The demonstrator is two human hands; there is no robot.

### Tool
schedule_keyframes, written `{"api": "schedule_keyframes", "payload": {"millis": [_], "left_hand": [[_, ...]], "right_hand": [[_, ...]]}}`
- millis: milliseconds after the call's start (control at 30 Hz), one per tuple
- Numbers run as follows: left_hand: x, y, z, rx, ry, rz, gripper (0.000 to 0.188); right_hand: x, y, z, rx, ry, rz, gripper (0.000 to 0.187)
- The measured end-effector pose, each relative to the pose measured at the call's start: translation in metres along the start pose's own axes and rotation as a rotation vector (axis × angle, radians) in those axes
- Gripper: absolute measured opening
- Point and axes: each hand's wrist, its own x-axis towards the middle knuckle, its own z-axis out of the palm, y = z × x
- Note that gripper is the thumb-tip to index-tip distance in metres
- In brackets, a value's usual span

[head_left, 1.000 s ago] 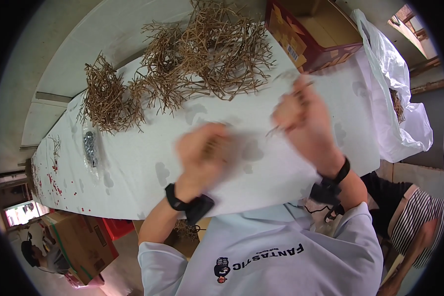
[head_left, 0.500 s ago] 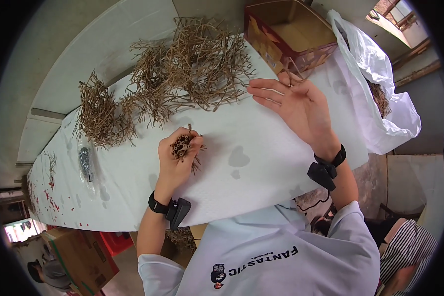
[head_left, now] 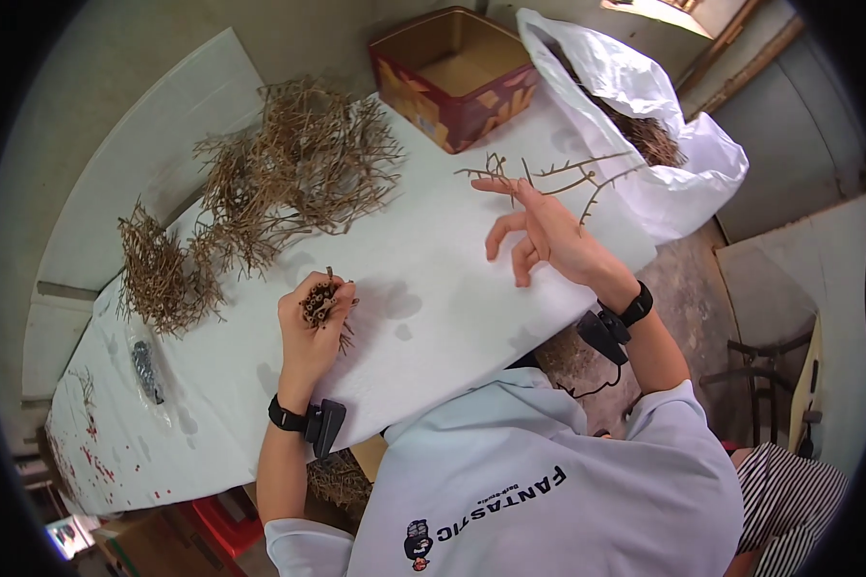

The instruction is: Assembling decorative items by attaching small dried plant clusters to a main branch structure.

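My left hand (head_left: 308, 322) is wrapped around an upright bundle of brown dried stems (head_left: 318, 304), above the white-covered table. Their cut ends show at the top of the fist, and thin tips stick out below. Over the table's right part, my right hand (head_left: 553, 236) has a branched dry twig (head_left: 573, 173) at its upper fingers. Its side shoots spread both ways past the hand. The lower fingers are bent and apart, and the exact grip point is partly hidden. A large tangled heap of dry twigs (head_left: 298, 168) lies ahead, with a smaller heap (head_left: 164, 269) to its left.
A red and gold open box (head_left: 452, 101) stands at the table's far side. Right of it a white plastic bag (head_left: 587, 106) holds more twigs. A clear packet with dark contents (head_left: 147, 373) and scattered red bits (head_left: 96, 462) lie on the left. A dark metal frame (head_left: 760, 375) stands at right.
The view has shifted, so the box and heaps appear farther left. My right hand has turned from palm up, and the twig at it now shows spread out. My left hand keeps its bundle.
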Motion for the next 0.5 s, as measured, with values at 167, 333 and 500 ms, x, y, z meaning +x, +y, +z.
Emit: {"api": "schedule_keyframes", "payload": {"millis": [167,333,500], "left_hand": [[-0.004,0.0,0.002,0.054,-0.045,0.062,0.007],[-0.006,0.0,0.006,0.103,-0.063,0.095,0.013],[-0.007,-0.007,0.013,0.092,-0.079,0.138,0.013]], "right_hand": [[-0.03,0.013,-0.007,-0.028,0.134,-0.021,0.068],[-0.045,0.041,-0.022,0.009,0.313,-0.128,0.053],[-0.08,0.058,-0.04,-0.125,0.369,-0.212,0.044]]}}
